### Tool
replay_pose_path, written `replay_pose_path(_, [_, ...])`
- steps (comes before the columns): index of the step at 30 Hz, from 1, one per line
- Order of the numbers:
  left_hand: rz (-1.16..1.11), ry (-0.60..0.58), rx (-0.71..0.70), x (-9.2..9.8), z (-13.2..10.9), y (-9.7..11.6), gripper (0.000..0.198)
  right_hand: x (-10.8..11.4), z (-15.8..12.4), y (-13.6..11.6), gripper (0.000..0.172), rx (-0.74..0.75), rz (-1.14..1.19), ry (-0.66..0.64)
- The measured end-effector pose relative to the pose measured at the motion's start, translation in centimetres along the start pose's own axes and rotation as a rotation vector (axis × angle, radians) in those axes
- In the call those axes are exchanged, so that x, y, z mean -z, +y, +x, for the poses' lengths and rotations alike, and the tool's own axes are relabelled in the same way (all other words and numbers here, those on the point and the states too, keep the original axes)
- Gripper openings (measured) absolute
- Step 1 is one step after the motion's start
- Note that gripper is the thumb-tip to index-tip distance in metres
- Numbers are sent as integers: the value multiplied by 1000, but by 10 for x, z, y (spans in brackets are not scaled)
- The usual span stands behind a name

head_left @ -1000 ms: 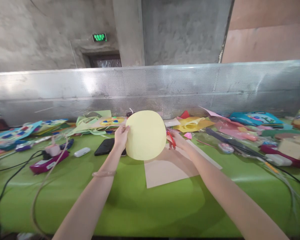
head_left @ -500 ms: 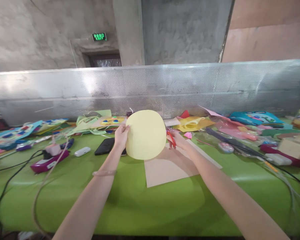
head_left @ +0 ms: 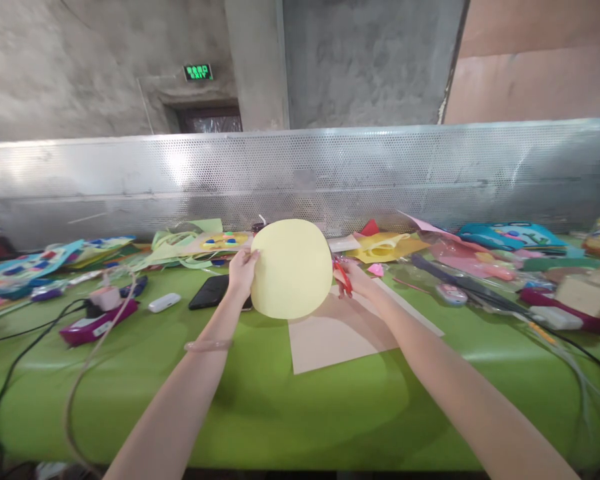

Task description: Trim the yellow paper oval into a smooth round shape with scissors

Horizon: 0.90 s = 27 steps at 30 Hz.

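A rounded sheet of pale yellow paper (head_left: pixel 292 269) is held up above the table, its face toward me. My left hand (head_left: pixel 243 273) pinches its left edge, thumb on the front. Just off the right edge, my right hand (head_left: pixel 355 279) is closed round the red handles of a pair of scissors (head_left: pixel 343 277). The blades are hidden, apparently behind the paper, so I cannot tell whether they touch it. Below, a pale pinkish sheet (head_left: pixel 340 337) lies flat on the green table, partly under my right forearm.
A black phone (head_left: pixel 209 293) and a white case (head_left: pixel 164 303) lie to the left, near a purple power strip (head_left: pixel 95 325) with cables. Coloured paper (head_left: pixel 385 247) and craft pieces line the back below a perforated metal panel (head_left: pixel 300 173). More cables (head_left: pixel 570 360) cross at right.
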<state>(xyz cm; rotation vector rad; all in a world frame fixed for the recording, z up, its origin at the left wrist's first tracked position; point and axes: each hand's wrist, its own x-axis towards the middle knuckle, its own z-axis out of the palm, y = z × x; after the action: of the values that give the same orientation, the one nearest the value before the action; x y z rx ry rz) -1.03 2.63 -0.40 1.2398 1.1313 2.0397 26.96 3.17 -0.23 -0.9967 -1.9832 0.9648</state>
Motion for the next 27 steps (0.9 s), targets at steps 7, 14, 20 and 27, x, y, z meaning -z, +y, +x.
replay_pose_path(7, [-4,-7,-2,-1,-1,1,29,-1,0,-2,19,-13,-12,5])
replay_pose_path(14, [18,0,3,-1,-2,2,28,0,1,-1,16,-3,-1,1])
replay_pose_path(20, [9,-7,-5,-1,-2,2,28,0,0,-2,13,6,-15,18])
replay_pose_path(27, [-4,-12,8,-1,-3,2,29,0,-2,-5,6,-2,49,37])
